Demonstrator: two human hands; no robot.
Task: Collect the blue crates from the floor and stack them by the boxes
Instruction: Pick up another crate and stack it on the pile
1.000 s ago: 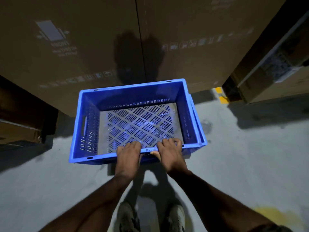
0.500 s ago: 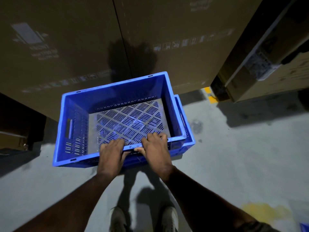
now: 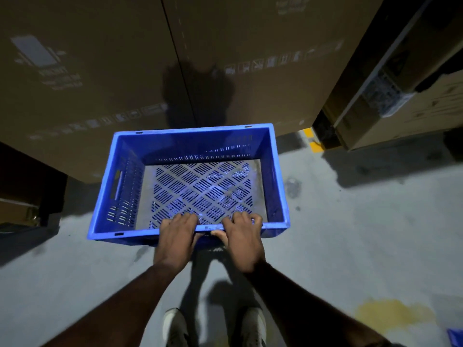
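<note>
Crate (image 3: 190, 181) sits square in front of the tall cardboard boxes (image 3: 125, 71), blue, its near rim held by both hands. I judge I am seating it on another crate below, barely visible: I lower evenly and check the corners before letting go. Left hand (image 3: 176, 236) and right hand (image 3: 241, 239) curl fingers over the rim, thumbs outside, forearms reaching forward and down.

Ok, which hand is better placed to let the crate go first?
Neither clearly: left hand and right hand both grip the near rim of the blue crate side by side, either side of its middle. Slight preference: right.
</note>
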